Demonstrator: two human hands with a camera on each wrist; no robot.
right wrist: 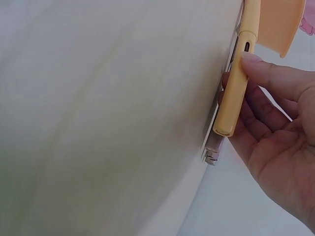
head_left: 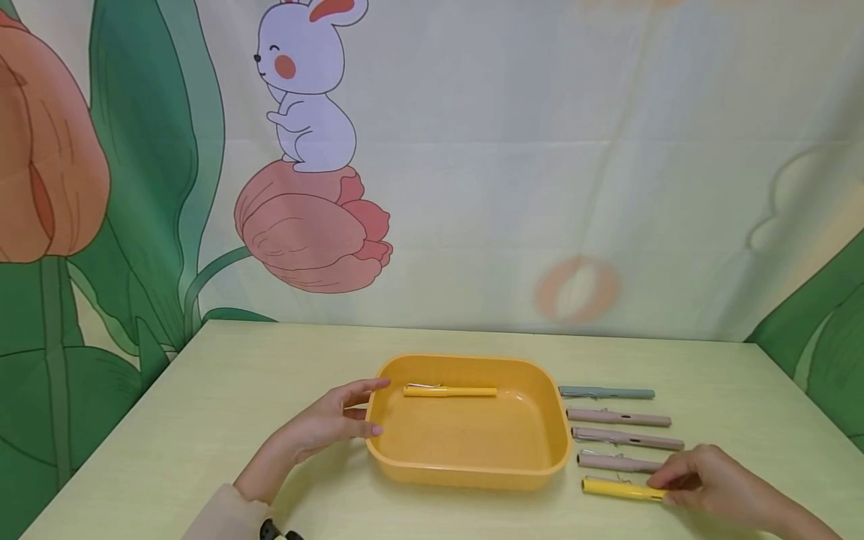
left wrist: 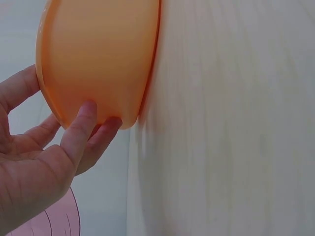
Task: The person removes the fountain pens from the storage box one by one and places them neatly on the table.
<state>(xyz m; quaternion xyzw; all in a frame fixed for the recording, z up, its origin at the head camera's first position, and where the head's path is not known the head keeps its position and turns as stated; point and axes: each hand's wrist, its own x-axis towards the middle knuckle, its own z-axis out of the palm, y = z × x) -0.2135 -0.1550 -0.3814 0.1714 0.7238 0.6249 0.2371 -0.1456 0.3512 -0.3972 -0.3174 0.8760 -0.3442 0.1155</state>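
My left hand (head_left: pixel 331 416) grips the left end of a yellow-orange plastic tray (head_left: pixel 466 478), with fingertips at its rim. In the left wrist view the fingers spread over the tray's outer wall (left wrist: pixel 98 59). Inside the tray, near its back, lies a yellow pen (head_left: pixel 459 391) with a wire clip. To the tray's right, my right hand (head_left: pixel 715 487) pinches the barrel end of another yellow fountain pen (head_left: pixel 617 490), the nearest in a column of pens. In the right wrist view the thumb lies on this pen's barrel (right wrist: pixel 231 105), close to the small ink window, and the fingers are behind it.
Behind the held pen lie a grey-blue pen (head_left: pixel 607 392) and three pinkish pens, among them the far one (head_left: pixel 621 418), the middle one (head_left: pixel 628 438) and a near one (head_left: pixel 617 461) partly hidden by my right hand. A printed cloth (head_left: pixel 472 187) hangs behind the pale table (head_left: pixel 270 360).
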